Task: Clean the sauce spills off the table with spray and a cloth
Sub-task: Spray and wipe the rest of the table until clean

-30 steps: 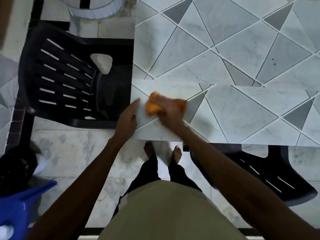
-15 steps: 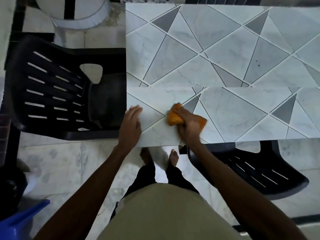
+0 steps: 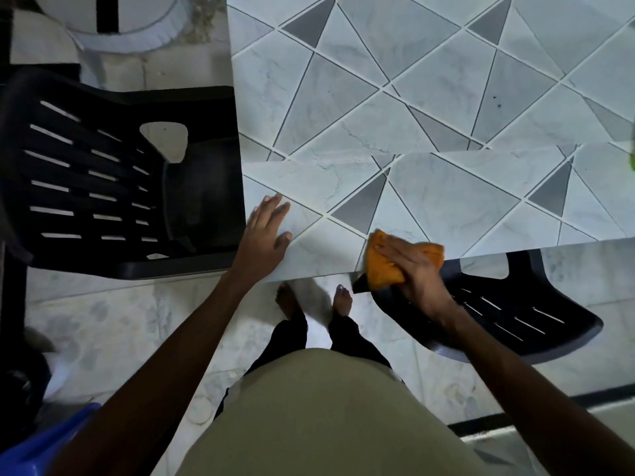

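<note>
Orange cloth (image 3: pixel 382 274) is sitting bunched at the near edge of the table (image 3: pixel 446 204), part of the wad hanging over the lip. Right hand (image 3: pixel 415 269) is gripping it, fingers draped across the top and pressing it to the surface, mid-wipe by the look of it. Left hand (image 3: pixel 266 235) is lying flat on the near left corner with its fingers spread, holding nothing, likely bracing. The hands are apart, with bare tabletop between them.

No sauce is showing around the cloth, so this corner is looking done. Two small dark specks (image 3: pixel 495 102) are sitting further out on the table and probably need a pass. A green blur (image 3: pixel 632 161) is poking in at the right edge; I cannot tell whether it is the spray.

The tabletop is showing as smooth, glossy, marble-look, cut into pale and grey triangles by thin lines. The cloth is looking soft and crumpled. One black slatted plastic chair (image 3: pixel 103 187) is standing at the left side and another (image 3: pixel 515 317) is tucked under the near edge. The marbled floor (image 3: pixel 120 321) is lying below.
</note>
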Available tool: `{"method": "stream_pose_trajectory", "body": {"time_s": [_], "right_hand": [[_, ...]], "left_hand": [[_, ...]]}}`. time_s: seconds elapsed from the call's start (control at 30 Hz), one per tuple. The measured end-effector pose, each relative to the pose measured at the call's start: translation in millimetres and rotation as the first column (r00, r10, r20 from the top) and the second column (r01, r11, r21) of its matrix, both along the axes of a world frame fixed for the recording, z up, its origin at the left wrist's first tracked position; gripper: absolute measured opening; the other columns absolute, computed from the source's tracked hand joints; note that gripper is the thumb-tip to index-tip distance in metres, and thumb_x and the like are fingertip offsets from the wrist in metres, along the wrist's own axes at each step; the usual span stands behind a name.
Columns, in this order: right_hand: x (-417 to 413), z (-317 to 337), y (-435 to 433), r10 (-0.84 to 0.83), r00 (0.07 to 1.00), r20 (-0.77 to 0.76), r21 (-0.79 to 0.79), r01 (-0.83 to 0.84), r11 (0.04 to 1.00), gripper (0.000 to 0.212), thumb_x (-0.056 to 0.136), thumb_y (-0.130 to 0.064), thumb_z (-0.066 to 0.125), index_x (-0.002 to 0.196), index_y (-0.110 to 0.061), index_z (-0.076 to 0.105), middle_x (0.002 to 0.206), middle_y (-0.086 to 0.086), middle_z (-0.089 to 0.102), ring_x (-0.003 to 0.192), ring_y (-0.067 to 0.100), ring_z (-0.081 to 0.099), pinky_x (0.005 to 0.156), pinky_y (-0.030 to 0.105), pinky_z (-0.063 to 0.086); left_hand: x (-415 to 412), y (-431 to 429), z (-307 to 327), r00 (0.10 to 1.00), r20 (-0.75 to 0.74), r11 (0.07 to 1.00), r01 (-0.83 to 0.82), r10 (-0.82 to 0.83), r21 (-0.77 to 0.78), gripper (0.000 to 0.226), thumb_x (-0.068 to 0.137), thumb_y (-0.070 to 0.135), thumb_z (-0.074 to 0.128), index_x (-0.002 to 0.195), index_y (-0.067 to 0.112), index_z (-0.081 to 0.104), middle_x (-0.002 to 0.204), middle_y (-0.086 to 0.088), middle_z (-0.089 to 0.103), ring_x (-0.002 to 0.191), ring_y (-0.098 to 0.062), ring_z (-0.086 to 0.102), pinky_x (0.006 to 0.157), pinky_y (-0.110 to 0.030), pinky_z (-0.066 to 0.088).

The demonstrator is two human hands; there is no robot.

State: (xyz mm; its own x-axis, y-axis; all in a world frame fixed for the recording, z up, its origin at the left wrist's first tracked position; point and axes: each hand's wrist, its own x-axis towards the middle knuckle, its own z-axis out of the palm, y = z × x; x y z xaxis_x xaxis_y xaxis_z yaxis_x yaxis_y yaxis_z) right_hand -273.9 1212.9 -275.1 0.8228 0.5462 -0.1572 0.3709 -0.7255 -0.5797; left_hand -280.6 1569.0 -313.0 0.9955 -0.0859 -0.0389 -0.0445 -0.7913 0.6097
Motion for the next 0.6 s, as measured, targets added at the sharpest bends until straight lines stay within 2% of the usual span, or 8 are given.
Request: {"method": "stream_pose_trajectory", "body": {"time_s": [0.1, 0.23, 0.33, 0.43, 0.5, 0.6], "right_hand": [[0, -3, -9, 0.036, 0.998, 0.044, -0.051, -0.034, 0.998, 0.079, 0.073, -0.005, 0.067, 0.149, -0.016, 0.047, 0.161, 0.006, 0.035, 0.148, 0.028, 0.033, 0.121, 0.048, 0.028], [-13, -24, 32, 0.133, 0.974, 0.185, -0.142, -0.108, 0.984, 0.089, 0.065, 0.002, 0.076, 0.148, -0.013, 0.047, 0.156, 0.014, 0.042, 0.143, 0.038, 0.038, 0.113, 0.054, 0.035], [-35, -40, 94, 0.311, 0.893, 0.325, -0.211, -0.252, 0.945, 0.076, 0.078, -0.005, 0.064, 0.149, -0.019, 0.042, 0.151, 0.015, 0.047, 0.138, 0.037, 0.039, 0.11, 0.054, 0.038], [-59, -46, 168, 0.428, 0.843, 0.326, -0.258, -0.356, 0.898, 0.059, 0.089, -0.014, 0.046, 0.148, -0.02, 0.045, 0.153, 0.015, 0.045, 0.138, 0.04, 0.042, 0.113, 0.052, 0.029], [-67, -42, 197, 0.447, 0.831, 0.331, -0.289, -0.362, 0.886, 0.059, 0.09, -0.016, 0.05, 0.148, -0.022, 0.044, 0.155, 0.013, 0.044, 0.139, 0.04, 0.043, 0.114, 0.052, 0.026], [-59, -42, 188, 0.499, 0.807, 0.316, -0.247, -0.438, 0.864, 0.071, 0.086, -0.014, 0.061, 0.152, -0.023, 0.037, 0.159, 0.011, 0.037, 0.143, 0.039, 0.038, 0.114, 0.054, 0.032]], "left_hand": [[0, 1, 1, 1.0, -0.028, 1.0, 0.005, -0.005, 0.002, 0.059, 0.093, 0.025, 0.052, 0.148, 0.009, 0.041, 0.16, -0.009, 0.029, 0.15, -0.027, 0.018, 0.121, -0.04, 0.013], [0, 8, 2, 0.998, -0.059, 0.999, 0.034, -0.032, 0.022, 0.06, 0.093, 0.027, 0.052, 0.15, 0.01, 0.039, 0.162, -0.006, 0.025, 0.152, -0.024, 0.014, 0.122, -0.035, 0.009], [2, 10, 4, 0.995, -0.079, 0.998, 0.068, -0.067, 0.018, 0.06, 0.094, 0.024, 0.053, 0.15, 0.01, 0.038, 0.163, -0.005, 0.022, 0.152, -0.024, 0.013, 0.122, -0.036, 0.01], [6, 15, 9, 0.993, -0.084, 0.997, 0.076, -0.078, -0.032, 0.054, 0.096, 0.015, 0.052, 0.149, 0.009, 0.04, 0.162, -0.003, 0.023, 0.152, -0.02, 0.013, 0.121, -0.031, 0.013], [10, 20, 15, 0.992, -0.118, 0.995, 0.04, -0.051, -0.094, 0.049, 0.098, 0.01, 0.05, 0.147, 0.011, 0.044, 0.162, 0.002, 0.026, 0.151, -0.014, 0.015, 0.119, -0.023, 0.015], [19, 29, 19, 0.982, -0.182, 0.988, 0.015, -0.042, -0.151, 0.044, 0.099, 0.007, 0.049, 0.143, 0.014, 0.05, 0.158, 0.007, 0.034, 0.147, -0.007, 0.024, 0.117, -0.018, 0.018]]}}
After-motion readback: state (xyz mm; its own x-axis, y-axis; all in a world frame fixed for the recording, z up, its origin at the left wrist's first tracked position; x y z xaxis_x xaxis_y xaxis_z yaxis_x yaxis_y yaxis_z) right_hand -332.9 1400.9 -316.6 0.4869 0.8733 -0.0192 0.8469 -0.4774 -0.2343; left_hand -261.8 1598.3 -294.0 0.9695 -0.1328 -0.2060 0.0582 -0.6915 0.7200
